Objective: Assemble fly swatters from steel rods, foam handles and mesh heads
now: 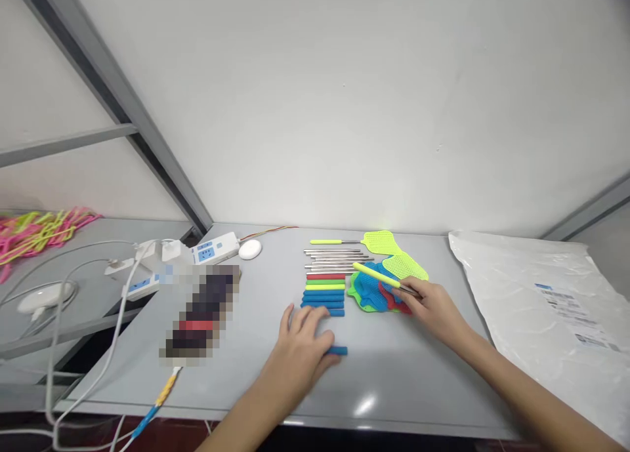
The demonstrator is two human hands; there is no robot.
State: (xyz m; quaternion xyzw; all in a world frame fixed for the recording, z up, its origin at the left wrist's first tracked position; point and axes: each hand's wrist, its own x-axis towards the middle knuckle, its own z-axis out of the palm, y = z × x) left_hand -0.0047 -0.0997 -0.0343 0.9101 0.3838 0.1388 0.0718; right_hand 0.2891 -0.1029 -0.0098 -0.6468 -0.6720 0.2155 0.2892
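My left hand (300,344) is over the table with its fingers spread, fingertips beside the lowest blue handle grips. A separate blue grip (337,350) pokes out beside its thumb, its left end hidden. My right hand (436,306) is closed around a metal rod with a yellow handle grip (377,275). This rod slants above a pile of blue mesh fly swatter heads (369,291), with red and green ones among them. Behind my fingers is a yellow mesh head (406,268); I cannot tell whether it joins the held rod. Grips in red, green, yellow and blue (325,294) lie in a row.
Several metal rods (335,258) lie above the grips, below a yellow fly swatter (381,242). Rightward is a white plastic package (556,314). To the left are a power strip (216,247), a white round device (250,249), a blurred-out object (201,314) and cables.
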